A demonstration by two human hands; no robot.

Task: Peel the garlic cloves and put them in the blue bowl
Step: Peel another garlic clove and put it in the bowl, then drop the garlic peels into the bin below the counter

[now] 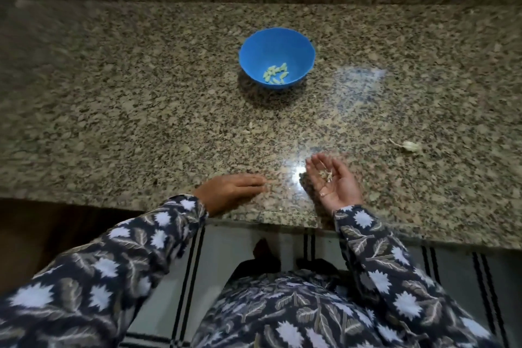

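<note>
Out in the middle of the speckled stone counter (141,93), well away from both hands, a blue bowl (271,42) with a small heap of peeled garlic cloves (276,74) at the bottom. Near the front edge, left hand (231,192) flat on the stone, palm down, fingers straight, holding nothing; near it, right hand (333,181) palm up, fingers loose and open, a few thin bits of garlic skin (326,175) lying in the palm. Off to the right on the counter, one pale garlic piece (409,146) with a little tail, all alone; down below, a striped mat (192,263) on the floor.
</note>
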